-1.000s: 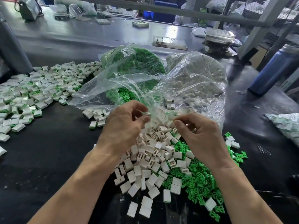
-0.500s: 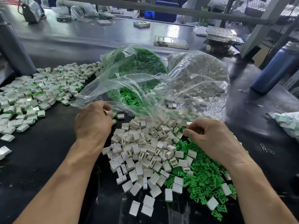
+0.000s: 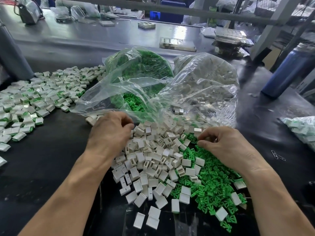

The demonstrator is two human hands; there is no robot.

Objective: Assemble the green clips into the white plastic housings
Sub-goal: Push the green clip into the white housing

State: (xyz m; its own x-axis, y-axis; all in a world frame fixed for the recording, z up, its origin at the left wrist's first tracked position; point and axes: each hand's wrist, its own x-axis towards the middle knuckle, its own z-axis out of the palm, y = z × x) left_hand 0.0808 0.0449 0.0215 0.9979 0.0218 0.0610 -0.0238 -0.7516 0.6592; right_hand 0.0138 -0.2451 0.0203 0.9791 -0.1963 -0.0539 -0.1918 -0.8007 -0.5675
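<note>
A heap of loose white housings (image 3: 153,159) lies on the dark table in front of me, with a spread of green clips (image 3: 213,181) at its right. My left hand (image 3: 110,132) is at the heap's upper left edge with curled fingers; the fingertips are hidden among the housings. My right hand (image 3: 226,143) hovers over the top of the green spread, thumb and forefinger pinched together on a green clip. Behind stand an open clear bag of green clips (image 3: 141,68) and a clear bag of white housings (image 3: 204,79).
Several assembled white-and-green pieces (image 3: 34,99) cover the table at the left. A blue bottle (image 3: 286,72) stands at the back right, a grey cylinder (image 3: 12,57) at the back left. A bag of parts (image 3: 303,128) and paper clips (image 3: 277,155) lie at the right.
My left hand went out to the left, then came back right to the white heap's edge. My right hand dropped from the middle of the pile to the green clips.
</note>
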